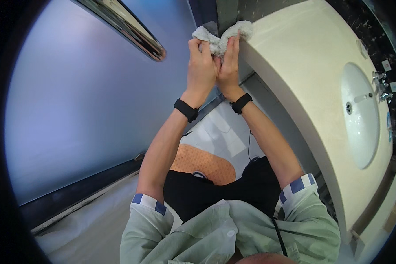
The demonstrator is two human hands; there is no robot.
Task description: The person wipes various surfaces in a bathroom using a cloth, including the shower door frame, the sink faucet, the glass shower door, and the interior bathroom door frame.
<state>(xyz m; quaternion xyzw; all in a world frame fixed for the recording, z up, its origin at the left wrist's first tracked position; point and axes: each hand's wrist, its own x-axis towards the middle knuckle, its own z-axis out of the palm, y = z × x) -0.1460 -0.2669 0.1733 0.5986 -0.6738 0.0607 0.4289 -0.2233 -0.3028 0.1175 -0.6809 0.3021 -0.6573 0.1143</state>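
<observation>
Head view: both hands, L (201,66) & R (228,66), grip closed on white cloth (220,37) at cream counter (295,57) corner

A cream tabletop (295,66) curved along the right, with a white oval basin (361,127) sunk into it and a chrome tap (379,86) beside the basin. A frosted glass door (83,97) filled the left, crossed by a chrome handle bar (127,26). An orange mat (202,163) lay on the tiled floor (222,132).

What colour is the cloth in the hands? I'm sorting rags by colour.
The cloth is white to pale grey, seen best in the head view, gripped by both hands.
</observation>
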